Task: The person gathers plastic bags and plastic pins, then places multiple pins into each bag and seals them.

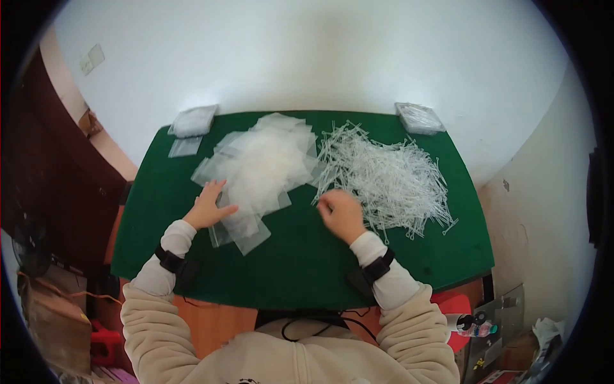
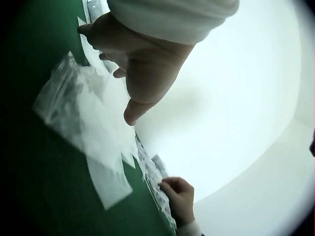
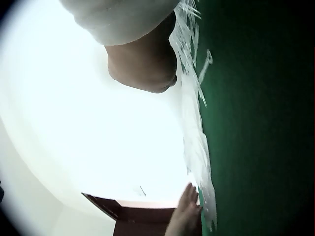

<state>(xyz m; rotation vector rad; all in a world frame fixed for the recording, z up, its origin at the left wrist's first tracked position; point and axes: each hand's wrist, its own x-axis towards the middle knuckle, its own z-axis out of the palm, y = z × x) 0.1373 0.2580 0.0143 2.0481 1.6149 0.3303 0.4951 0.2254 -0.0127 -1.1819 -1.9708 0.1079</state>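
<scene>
My left hand [image 1: 206,208], fingers spread, is at the near left edge of a heap of clear zip bags [image 1: 268,160]. In the left wrist view the same hand [image 2: 142,66] hovers close over the bags [image 2: 98,118], thumb pointing down. My right hand [image 1: 342,216] has its fingers curled in, at the near left side of a pile of thin clear plastic sticks with small looped ends [image 1: 390,179]. Nothing shows between its fingers. From the right wrist view, the back of this hand [image 3: 142,69] hides its fingertips, beside the sticks [image 3: 186,39].
A wrapped stack of bags [image 1: 193,120] sits at the back left corner of the green table [image 1: 281,275], with a loose bag [image 1: 185,147] before it. Another wrapped pack [image 1: 419,118] lies at the back right. A white wall [image 1: 307,57] rises behind.
</scene>
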